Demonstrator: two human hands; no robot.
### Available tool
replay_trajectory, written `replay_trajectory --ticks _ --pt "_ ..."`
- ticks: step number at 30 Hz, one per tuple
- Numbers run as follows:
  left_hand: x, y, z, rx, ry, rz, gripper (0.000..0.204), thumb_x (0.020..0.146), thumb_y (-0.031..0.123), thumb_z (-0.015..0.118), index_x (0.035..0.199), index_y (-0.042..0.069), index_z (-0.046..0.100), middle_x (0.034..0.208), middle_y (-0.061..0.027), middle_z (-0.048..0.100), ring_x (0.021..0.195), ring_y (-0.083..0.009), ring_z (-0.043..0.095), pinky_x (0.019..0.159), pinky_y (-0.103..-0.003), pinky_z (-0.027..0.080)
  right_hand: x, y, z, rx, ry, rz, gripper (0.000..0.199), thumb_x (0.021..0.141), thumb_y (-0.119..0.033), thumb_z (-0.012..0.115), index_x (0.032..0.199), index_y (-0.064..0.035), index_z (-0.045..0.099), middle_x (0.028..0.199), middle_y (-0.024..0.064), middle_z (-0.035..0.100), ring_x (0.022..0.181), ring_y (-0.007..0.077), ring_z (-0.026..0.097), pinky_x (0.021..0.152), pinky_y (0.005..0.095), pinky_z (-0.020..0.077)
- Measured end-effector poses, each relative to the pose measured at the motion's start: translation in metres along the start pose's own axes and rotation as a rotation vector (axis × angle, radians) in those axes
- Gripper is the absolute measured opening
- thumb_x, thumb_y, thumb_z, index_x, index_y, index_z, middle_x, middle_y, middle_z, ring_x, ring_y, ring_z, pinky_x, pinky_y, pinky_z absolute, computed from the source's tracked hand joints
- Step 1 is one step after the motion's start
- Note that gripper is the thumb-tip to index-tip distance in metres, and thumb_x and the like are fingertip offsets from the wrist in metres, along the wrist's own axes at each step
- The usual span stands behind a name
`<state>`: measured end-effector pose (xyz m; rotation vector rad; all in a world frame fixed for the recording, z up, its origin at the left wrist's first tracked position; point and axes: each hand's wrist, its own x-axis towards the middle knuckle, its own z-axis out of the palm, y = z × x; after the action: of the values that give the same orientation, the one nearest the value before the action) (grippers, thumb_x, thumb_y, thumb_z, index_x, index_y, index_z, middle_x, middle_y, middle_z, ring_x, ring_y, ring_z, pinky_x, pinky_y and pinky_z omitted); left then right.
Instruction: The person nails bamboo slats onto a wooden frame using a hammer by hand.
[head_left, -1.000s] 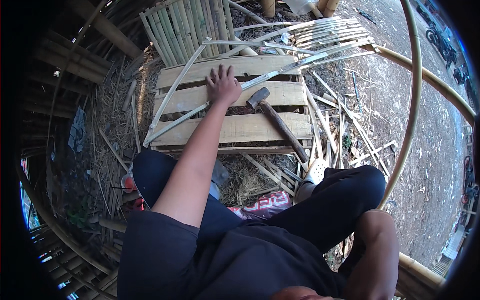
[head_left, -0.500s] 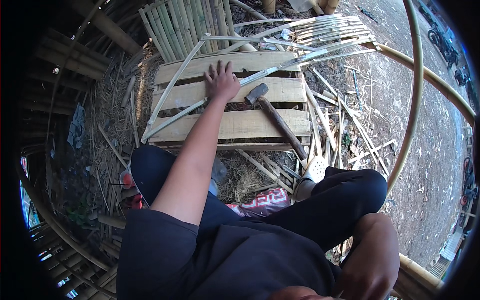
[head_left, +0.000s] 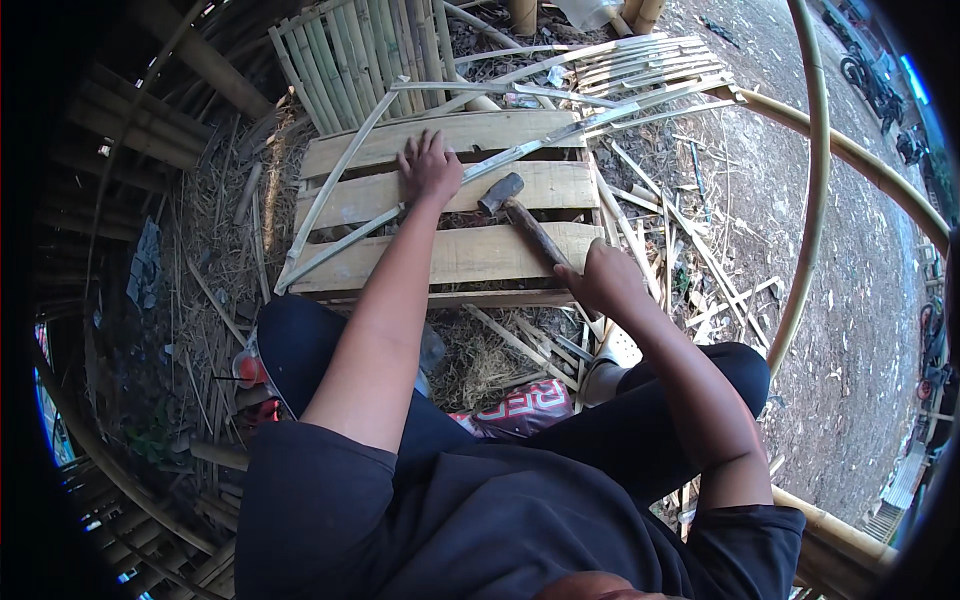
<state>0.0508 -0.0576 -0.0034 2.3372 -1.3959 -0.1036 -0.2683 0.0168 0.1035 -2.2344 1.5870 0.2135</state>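
In front of me stands a low wooden pallet-like bench (head_left: 340, 198) made of spaced pale planks. My left hand (head_left: 432, 170) rests on its upper planks, fingers stretched out flat and holding nothing. Across the planks lies a bent frame of split bamboo strips (head_left: 520, 152); one strip passes beside and under my left wrist. A hammer (head_left: 501, 193) rests with its grey metal head on the middle plank. My right hand (head_left: 607, 282) is closed round the lower part of its dark wooden handle, at the bench's right front corner.
Cut bamboo strips (head_left: 715, 265) litter the ground at the right. Bamboo slats (head_left: 375, 60) lean behind the bench, and a long curved pole (head_left: 812, 200) arches on the right. A cup with red contents (head_left: 249, 369) stands by my left knee; a printed bag (head_left: 525, 408) lies between my legs.
My right hand has come up from beside my body and taken hold of the hammer's handle. My left hand stays on the planks, its fingers now closer together.
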Motion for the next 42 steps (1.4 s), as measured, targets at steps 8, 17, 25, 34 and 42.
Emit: replay_trajectory --ticks 8,17,25,34,42 --pt "-0.005 0.018 -0.006 0.195 -0.030 0.007 0.058 0.101 0.034 0.043 0.155 0.013 0.041 0.166 -0.0069 0.032 0.155 -0.0308 0.023 0.125 -0.055 0.013 0.007 0.002 0.054 0.069 0.104 -0.072 0.037 0.089 -0.024 0.071 0.101 0.0076 0.055 0.087 0.0271 0.070 0.082 0.0432 0.072 0.074 0.0481 0.0577" --pt "-0.007 0.018 -0.006 0.254 -0.048 -0.003 0.063 0.100 0.034 0.041 0.160 0.015 0.033 0.169 -0.0099 0.024 0.157 -0.0311 0.015 0.125 -0.060 0.009 0.011 -0.002 -0.006 0.527 -0.081 0.116 0.071 0.097 -0.059 0.062 0.058 -0.0002 0.057 0.051 0.0073 0.052 0.045 0.0202 0.053 0.048 0.0400 0.0435" --pt "-0.006 0.018 -0.007 0.239 -0.053 0.002 0.065 0.099 0.034 0.043 0.160 0.014 0.033 0.169 -0.0107 0.023 0.157 -0.0320 0.015 0.124 -0.062 0.008 0.033 -0.013 0.006 0.906 -0.147 0.217 0.061 0.102 -0.060 0.053 0.066 -0.0109 0.044 0.051 -0.0016 0.042 0.036 0.0116 0.043 0.034 0.0320 0.0312" --pt "-0.007 0.016 -0.007 0.226 -0.064 0.006 0.066 0.098 0.034 0.044 0.160 0.013 0.033 0.169 -0.0110 0.023 0.157 -0.0325 0.014 0.124 -0.063 0.006 0.043 -0.024 0.007 0.932 -0.180 0.231 0.058 0.102 -0.058 0.054 0.071 -0.0101 0.046 0.054 -0.0029 0.043 0.037 0.0096 0.038 0.034 0.0308 0.0283" --pt "-0.007 0.010 -0.005 0.219 -0.029 -0.002 0.064 0.099 0.033 0.044 0.159 0.013 0.034 0.169 -0.0109 0.024 0.157 -0.0318 0.016 0.124 -0.062 0.006 0.041 -0.035 -0.026 0.938 0.170 -0.049 0.066 0.104 -0.056 0.051 0.065 -0.0025 0.054 0.052 0.0030 0.048 0.046 0.0138 0.048 0.044 0.0350 0.0387"
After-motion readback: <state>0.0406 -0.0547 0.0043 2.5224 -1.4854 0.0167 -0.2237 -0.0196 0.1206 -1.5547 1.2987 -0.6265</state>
